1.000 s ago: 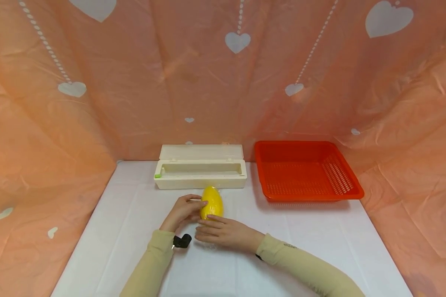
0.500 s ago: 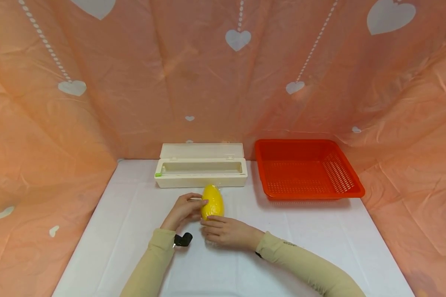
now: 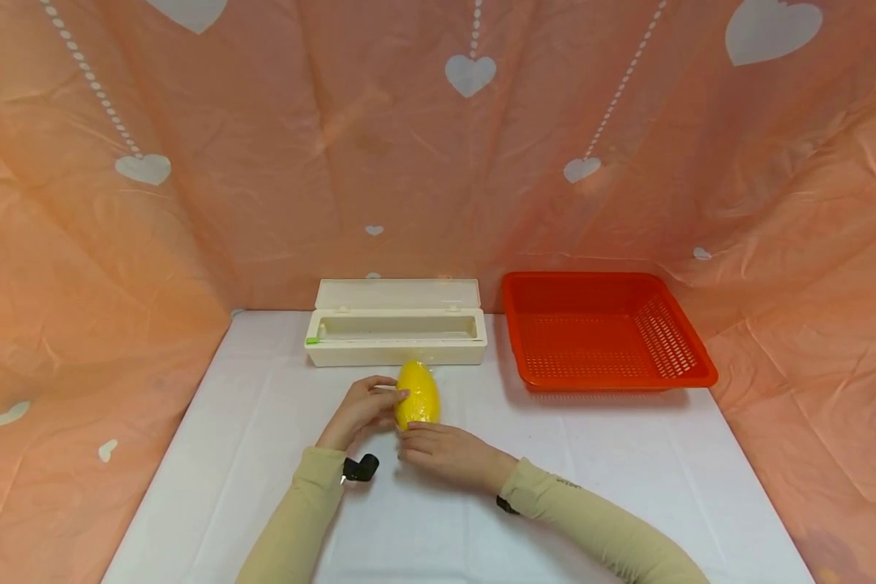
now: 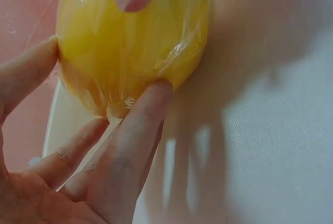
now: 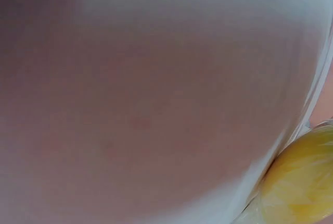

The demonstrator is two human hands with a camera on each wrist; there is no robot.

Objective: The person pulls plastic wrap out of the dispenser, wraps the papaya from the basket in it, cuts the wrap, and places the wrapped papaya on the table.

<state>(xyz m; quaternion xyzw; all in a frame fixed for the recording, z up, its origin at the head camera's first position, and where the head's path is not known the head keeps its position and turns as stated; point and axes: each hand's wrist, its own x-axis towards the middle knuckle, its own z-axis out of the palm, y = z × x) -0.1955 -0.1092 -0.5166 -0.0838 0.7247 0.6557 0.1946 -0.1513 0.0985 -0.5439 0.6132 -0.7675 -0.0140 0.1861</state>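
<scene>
A yellow oval fruit (image 3: 418, 395), wrapped in clear plastic film, is above the white table in the head view. My left hand (image 3: 361, 414) holds its left side between thumb and fingers. The left wrist view shows the wrapped fruit (image 4: 130, 41) close up, its film gathered at the lower end by the left fingertips. My right hand (image 3: 453, 456) lies against the near end, its fingers fairly straight and touching the fruit; its thumb is hidden. In the right wrist view, the fruit (image 5: 299, 182) appears at lower right beside a large blurred area.
Behind the hands stands a long cream box (image 3: 397, 355) with its lid raised and a green piece at its left end. A red perforated basket (image 3: 529, 381) sits at the back right of the white table (image 3: 613, 478). Pink heart-printed cloth (image 3: 409, 162) surrounds the table.
My right hand has shifted slightly to the right, its fingers drawn in against the fruit's near end. The left hand keeps its hold. The whole head view has drifted slightly.
</scene>
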